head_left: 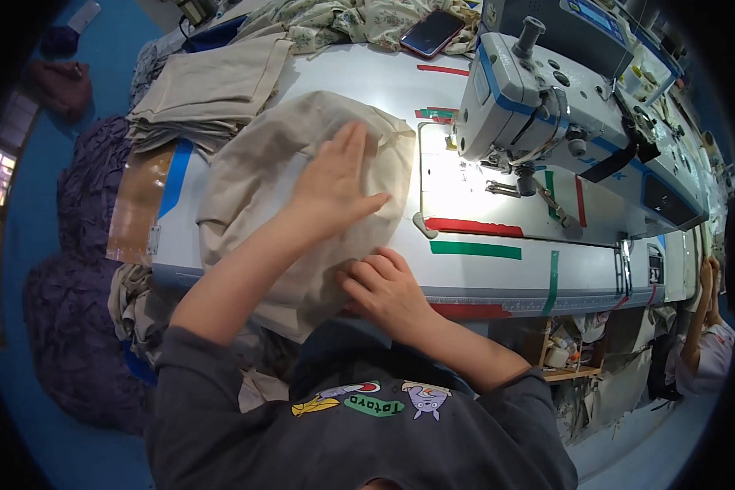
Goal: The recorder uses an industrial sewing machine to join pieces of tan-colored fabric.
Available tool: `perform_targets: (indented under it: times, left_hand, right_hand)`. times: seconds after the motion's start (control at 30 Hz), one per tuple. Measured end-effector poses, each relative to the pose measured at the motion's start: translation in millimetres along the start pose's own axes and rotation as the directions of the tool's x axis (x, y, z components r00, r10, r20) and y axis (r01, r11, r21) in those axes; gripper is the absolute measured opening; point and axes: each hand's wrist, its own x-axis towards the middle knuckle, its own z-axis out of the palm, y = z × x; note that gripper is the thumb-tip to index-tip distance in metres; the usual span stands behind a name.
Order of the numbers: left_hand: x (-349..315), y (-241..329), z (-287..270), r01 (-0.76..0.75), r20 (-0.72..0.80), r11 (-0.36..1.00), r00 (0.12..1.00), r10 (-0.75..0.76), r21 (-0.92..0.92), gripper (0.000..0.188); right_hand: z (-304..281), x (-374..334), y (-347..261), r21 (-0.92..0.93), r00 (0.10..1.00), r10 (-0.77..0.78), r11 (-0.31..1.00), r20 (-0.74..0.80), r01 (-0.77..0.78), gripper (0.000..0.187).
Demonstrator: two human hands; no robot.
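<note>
A beige piece of cloth (253, 175) lies loosely spread and wrinkled on the white sewing table (335, 69), its near part hanging over the front edge. My left hand (339, 180) rests flat on top of it, fingers stretched out and thumb apart. At the cloth's near right side, my right hand (384, 290) has its fingers curled in on the fabric; their tips are partly hidden. To the right of the cloth stands a white and blue sewing machine (539, 106), its lamp lighting the plate under the needle area.
Folded beige pieces (208, 90) are stacked at the back left. Floral fabric (343, 24) and a phone (433, 34) lie at the back. Red and green tape strips (475, 250) mark the tabletop. Dark purple cloth (82, 327) is heaped at the left. Another person's arm (702, 310) shows far right.
</note>
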Motion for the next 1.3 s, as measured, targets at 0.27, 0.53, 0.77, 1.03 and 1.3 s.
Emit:
perform_targets:
  times: [0.27, 0.53, 0.77, 1.03, 1.3]
  left_hand:
    - [55, -67, -8, 0.111, 0.215, 0.982, 0.966, -0.143, 0.155, 0.034]
    - [120, -55, 4, -0.144, -0.092, 0.963, 0.981, 0.169, 0.229, 0.012]
    - [53, 6, 73, -0.326, 0.121, 0.937, 0.932, 0.341, -0.126, 0.015]
    - [58, 11, 83, -0.328, 0.048, 0.928, 0.939, 0.341, -0.176, 0.018]
    - [49, -1, 42, -0.324, 0.043, 0.938, 0.943, 0.331, -0.121, 0.018]
  right_hand:
    - [4, -10, 7, 0.061, 0.996, -0.033, 0.997, -0.078, 0.037, 0.016]
    - [33, 3, -39, 0.61, 0.963, -0.269, 0.763, -0.005, 0.216, 0.011]
    - [-31, -27, 1, 0.616, 0.914, -0.371, 0.763, 0.167, 0.197, 0.014]
    - [-72, -1, 101, -0.197, 0.963, -0.1, 0.968, 0.25, 0.152, 0.055]
    - [-107, -46, 132, -0.258, 0.996, -0.071, 0.963, 0.045, 0.08, 0.029]
